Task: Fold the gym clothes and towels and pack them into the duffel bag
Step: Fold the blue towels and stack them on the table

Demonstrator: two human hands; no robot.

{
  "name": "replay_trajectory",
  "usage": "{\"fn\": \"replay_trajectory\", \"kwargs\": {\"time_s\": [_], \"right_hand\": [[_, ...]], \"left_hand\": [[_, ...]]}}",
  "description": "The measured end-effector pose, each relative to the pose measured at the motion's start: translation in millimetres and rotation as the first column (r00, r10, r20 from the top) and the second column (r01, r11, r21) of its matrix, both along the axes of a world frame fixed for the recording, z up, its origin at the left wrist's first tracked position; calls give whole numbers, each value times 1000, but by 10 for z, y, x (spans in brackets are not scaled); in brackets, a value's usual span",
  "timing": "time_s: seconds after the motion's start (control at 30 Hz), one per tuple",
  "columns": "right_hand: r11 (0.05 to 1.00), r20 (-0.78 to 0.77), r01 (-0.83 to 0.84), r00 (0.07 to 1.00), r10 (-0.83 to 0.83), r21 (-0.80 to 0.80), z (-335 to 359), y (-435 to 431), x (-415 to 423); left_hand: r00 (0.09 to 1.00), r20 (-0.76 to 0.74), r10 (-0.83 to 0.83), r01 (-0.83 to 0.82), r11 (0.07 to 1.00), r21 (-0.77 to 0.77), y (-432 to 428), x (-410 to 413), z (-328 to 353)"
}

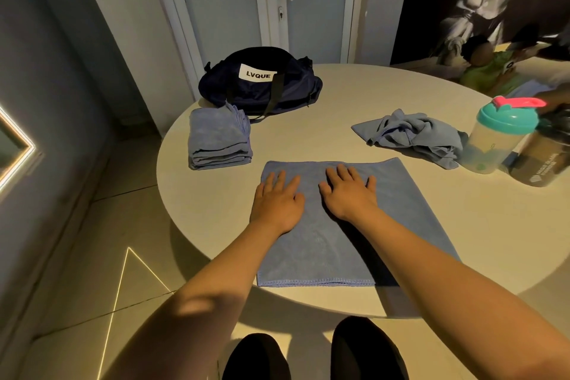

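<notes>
folded towel stack [219, 142], blue, several layers, sits at the left edge of the round counter [308, 139]. navy duffel bag [262, 83] stands just behind it at the far edge; white label reads lvque, black strap hangs down the front. whether the bag's zip is undone: cannot tell. flat blue towel [333, 241] is spread on the near part of the counter, its near left corner reaching the rim. left hand [277, 203] lies palm down on the towel's left part, fingers straight and spread, grip holding nothing. right hand [348, 194] lies just beside it in the same pose, palm flat on the cloth, grip holding nothing. crumpled blue cloth [410, 136] lies unfolded further right, apart from the flat towel. teal-lidded shaker bottle [499, 139] with a pink flip cap stands upright just beside the cloth. dark bottle [539, 160] stands against it at the right edge of view.
</notes>
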State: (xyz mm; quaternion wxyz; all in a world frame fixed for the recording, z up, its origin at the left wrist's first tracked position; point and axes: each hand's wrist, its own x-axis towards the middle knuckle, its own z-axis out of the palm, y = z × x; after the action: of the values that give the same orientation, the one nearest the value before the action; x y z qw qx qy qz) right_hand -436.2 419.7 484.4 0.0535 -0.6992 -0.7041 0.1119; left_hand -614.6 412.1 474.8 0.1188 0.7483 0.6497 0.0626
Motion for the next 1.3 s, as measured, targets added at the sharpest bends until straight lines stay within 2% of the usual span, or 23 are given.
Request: {"fn": "replay_trajectory", "kwargs": {"time_s": [0.1,0.2,0.27,0.33,0.37,0.4,0.47,0.53,0.6,0.7,0.8,0.9,1.03,1.1,1.2,1.3], "right_hand": [[1000,-48,3,999,-3,0,-15,-39,72],[990,-183,-9,982,35,142,12,-73,110],[962,-175,7,984,42,272,61,-146,175],[933,-97,66,995,-34,354,89,-284,256],[926,-61,103,994,-87,362,82,-368,291],[928,-31,131,991,-128,348,66,-452,322],[944,-33,161,987,-158,290,21,-592,377],[960,-94,124,990,-103,251,9,-707,454],[966,-178,65,984,-20,251,39,-817,540],[963,-308,99,951,-17,252,73,-1055,630],[928,-236,227,959,-159,296,49,-1302,702],[902,-152,338,940,-307,269,28,-1539,778],[914,-142,315,947,-287,256,-68,-1761,873],[906,-164,340,938,-306,252,-75,-1762,880],[854,-210,476,875,-437,207,-70,-1758,868],[834,-213,494,867,-451,246,-101,-1792,855]], "left_hand": [[1000,-14,9,-9,999,-40,-10,-7,25],[999,-3,34,-34,999,-27,-20,20,25],[1000,-23,5,-2,989,146,-59,-1,33],[990,-54,-133,143,890,432,-132,60,55],[979,-55,-196,197,838,509,-183,131,57],[971,-42,-235,225,841,491,-247,219,77],[976,2,-219,211,942,261,-382,415,98],[983,-37,-179,182,980,86,-450,545,45],[983,-84,-164,166,986,14,-469,589,19],[976,-151,-157,166,985,49,-532,614,53],[969,-107,-224,239,956,168,-741,772,47],[961,-50,-273,276,958,78,-928,901,-7],[947,-126,-297,295,955,-33,-943,898,17],[942,-144,-302,297,953,-56,-957,889,40],[941,-148,-305,297,952,-71,-992,910,38],[942,-151,-301,298,954,-44,-1020,913,15]]}}
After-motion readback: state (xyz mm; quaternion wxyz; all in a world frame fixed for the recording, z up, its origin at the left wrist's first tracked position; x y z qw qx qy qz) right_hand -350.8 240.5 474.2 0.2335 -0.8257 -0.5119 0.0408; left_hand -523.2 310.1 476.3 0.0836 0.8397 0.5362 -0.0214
